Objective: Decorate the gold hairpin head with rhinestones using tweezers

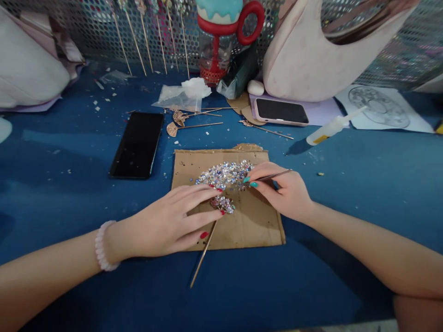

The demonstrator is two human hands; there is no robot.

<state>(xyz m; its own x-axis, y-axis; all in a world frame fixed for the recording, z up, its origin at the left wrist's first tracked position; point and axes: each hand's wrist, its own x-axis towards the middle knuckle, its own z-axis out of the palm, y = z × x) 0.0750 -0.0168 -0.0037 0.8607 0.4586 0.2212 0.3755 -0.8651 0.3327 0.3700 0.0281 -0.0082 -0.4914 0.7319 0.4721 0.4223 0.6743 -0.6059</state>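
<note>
The gold-toned hair stick (203,256) juts past the near edge of the cardboard sheet (256,228), its stone-crusted head (227,205) near the sheet's middle; flat brown cardboard stretches from there to the near right corner. The left hand (166,222) rests spread fingertips on the head; whether it grips, I cannot tell. The right hand (285,191) pinches a slender tool (281,174) at small, glittering rhinestones (223,174) heaped toward the far edge.
</note>
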